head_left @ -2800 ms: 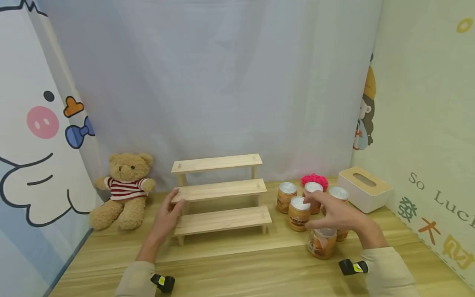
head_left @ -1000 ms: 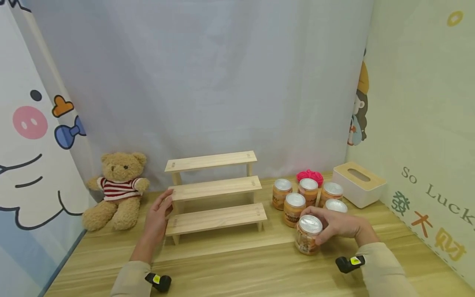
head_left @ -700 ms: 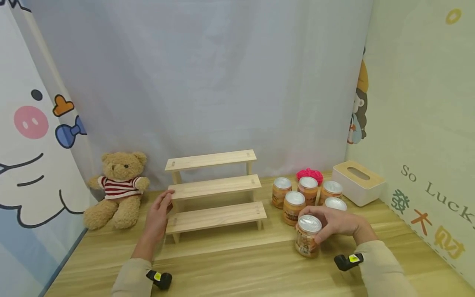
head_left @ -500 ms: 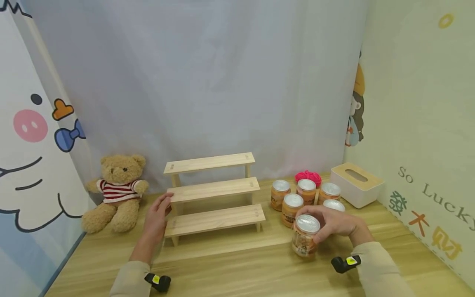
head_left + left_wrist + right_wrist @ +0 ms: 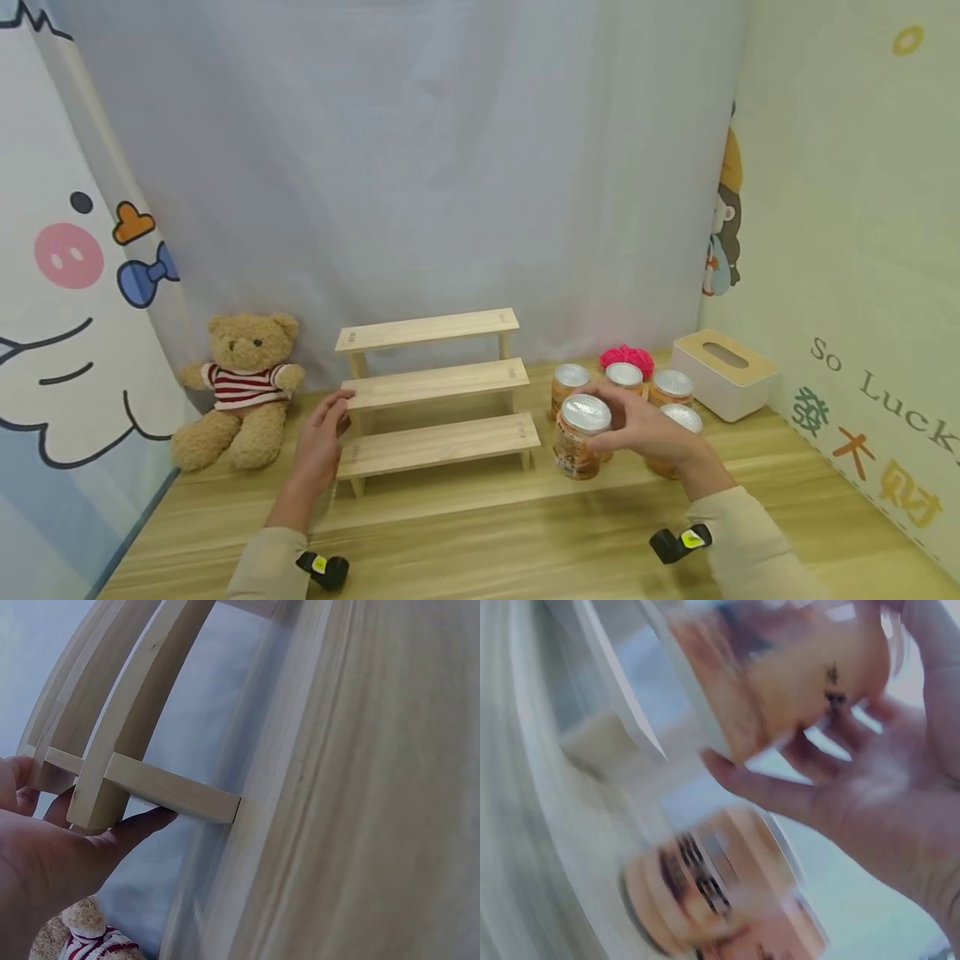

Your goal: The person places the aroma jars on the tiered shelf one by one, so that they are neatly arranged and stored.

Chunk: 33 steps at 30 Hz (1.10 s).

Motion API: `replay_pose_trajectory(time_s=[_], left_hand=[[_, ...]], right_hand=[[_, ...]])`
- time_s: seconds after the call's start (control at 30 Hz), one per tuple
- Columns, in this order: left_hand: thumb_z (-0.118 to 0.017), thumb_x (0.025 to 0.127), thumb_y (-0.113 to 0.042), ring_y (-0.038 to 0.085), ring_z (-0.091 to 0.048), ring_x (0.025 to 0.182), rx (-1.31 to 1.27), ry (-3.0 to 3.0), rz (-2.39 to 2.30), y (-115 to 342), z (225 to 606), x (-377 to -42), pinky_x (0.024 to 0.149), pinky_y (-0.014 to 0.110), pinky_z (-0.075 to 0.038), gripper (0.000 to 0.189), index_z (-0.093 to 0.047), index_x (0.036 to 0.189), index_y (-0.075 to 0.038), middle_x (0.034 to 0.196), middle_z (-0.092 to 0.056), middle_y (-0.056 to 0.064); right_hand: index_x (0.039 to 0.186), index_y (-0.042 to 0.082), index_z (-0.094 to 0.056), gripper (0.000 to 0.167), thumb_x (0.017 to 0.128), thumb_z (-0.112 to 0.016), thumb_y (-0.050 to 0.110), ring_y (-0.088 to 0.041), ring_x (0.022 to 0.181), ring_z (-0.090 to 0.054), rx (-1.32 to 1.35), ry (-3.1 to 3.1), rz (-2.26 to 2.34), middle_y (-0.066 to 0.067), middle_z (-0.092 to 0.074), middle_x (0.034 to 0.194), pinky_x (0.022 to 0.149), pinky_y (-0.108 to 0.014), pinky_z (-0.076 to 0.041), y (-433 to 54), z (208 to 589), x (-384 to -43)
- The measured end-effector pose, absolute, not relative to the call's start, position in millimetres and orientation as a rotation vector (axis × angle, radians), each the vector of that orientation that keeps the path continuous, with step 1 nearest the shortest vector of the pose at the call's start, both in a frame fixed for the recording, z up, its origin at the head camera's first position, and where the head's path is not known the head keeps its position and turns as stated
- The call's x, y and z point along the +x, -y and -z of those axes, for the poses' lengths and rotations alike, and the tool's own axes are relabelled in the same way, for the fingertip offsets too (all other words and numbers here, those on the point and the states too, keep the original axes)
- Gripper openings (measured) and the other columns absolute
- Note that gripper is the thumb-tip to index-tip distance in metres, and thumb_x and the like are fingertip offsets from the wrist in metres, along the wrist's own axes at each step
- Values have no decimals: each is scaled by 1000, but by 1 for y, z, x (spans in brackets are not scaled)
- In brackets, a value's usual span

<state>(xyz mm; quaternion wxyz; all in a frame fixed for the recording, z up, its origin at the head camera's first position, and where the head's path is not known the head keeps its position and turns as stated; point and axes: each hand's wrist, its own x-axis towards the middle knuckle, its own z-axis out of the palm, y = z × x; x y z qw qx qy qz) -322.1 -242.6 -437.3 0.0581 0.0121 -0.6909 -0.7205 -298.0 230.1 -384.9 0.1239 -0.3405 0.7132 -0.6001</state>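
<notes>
My right hand (image 5: 647, 427) grips an orange can (image 5: 574, 450) with a silvery foil-like lid, thumb on its near side and fingers round the far side. In the right wrist view this can (image 5: 795, 667) is blurred and apart from another can (image 5: 712, 877). To its left stands a three-tier wooden display shelf (image 5: 438, 447). At the shelf's left end my left hand (image 5: 318, 442) holds the boards' ends. In the left wrist view the lowest board (image 5: 112, 776) passes between the thumb and the fingers. All three tiers are bare.
Several matching cans (image 5: 672, 385) stand grouped on the right, partly behind my right hand. Behind them lie a pink bundle (image 5: 627, 360) and a white tissue box (image 5: 726, 375) with a wooden top. A teddy bear (image 5: 251, 392) sits left of the shelf, against the curtain.
My right hand has reached over the cans, grasped the front one, and lifted it up and left towards the shelf. The left hand has kept its place at the shelf's end.
</notes>
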Motion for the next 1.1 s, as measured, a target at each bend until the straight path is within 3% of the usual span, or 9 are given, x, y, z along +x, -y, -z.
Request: replay_pose_trajectory(time_s=[0.07, 0.27, 0.3, 0.43, 0.63, 0.87, 1.1], left_hand=[[-37, 110, -39, 34, -29, 145, 31, 2111, 2178, 242, 438, -323, 53, 21, -32, 48, -43, 146, -8, 161, -23, 7], [-39, 108, -44, 33, -31, 143, 40, 2103, 2152, 242, 437, -324, 56, 25, -25, 53, -44, 147, -8, 158, -27, 6], [-40, 108, -44, 32, -33, 143, 47, 2096, 2152, 242, 437, -324, 52, 26, -19, 52, -45, 146, -8, 157, -29, 6], [-40, 108, -43, 32, -33, 142, 46, 2090, 2160, 241, 437, -324, 47, 22, -22, 51, -45, 146, -8, 156, -29, 9], [-39, 109, -41, 29, -35, 141, 46, 2094, 2152, 242, 441, -323, 45, 20, -23, 50, -45, 146, -9, 155, -30, 9], [-40, 109, -40, 35, -31, 143, 60, 2096, 2152, 242, 439, -322, 58, 22, -24, 50, -45, 146, -7, 156, -28, 12], [-43, 108, -41, 34, -33, 142, 76, 2071, 2178, 244, 441, -324, 59, 24, -26, 51, -47, 145, -7, 156, -30, 11]], right_hand=[[138, 2, -48, 57, 88, -76, 7, -29, 116, -58, -924, -2135, 1792, -16, -58, 126, 94, -40, -50, -216, 383, -298], [140, -3, -44, 60, 90, -74, 12, -25, 113, -61, -853, -2206, 1907, -20, -59, 127, 89, -36, -53, -176, 373, -306], [141, -2, -44, 61, 90, -75, 14, -26, 114, -60, -828, -2216, 1916, -20, -59, 128, 89, -36, -53, -170, 370, -307], [142, 3, -45, 63, 90, -76, 18, -27, 119, -58, -794, -2253, 1953, -18, -59, 131, 91, -37, -51, -148, 365, -313], [138, 5, -52, 58, 88, -77, 18, -26, 113, -59, -808, -2249, 2035, -15, -61, 127, 89, -37, -51, -114, 360, -326], [139, 13, -55, 58, 88, -78, 26, -27, 111, -59, -702, -2323, 2037, -12, -60, 127, 84, -38, -53, -81, 347, -342], [135, 11, -56, 58, 87, -78, 35, -27, 110, -61, -683, -2336, 2034, -10, -61, 124, 82, -39, -56, -45, 322, -360]])
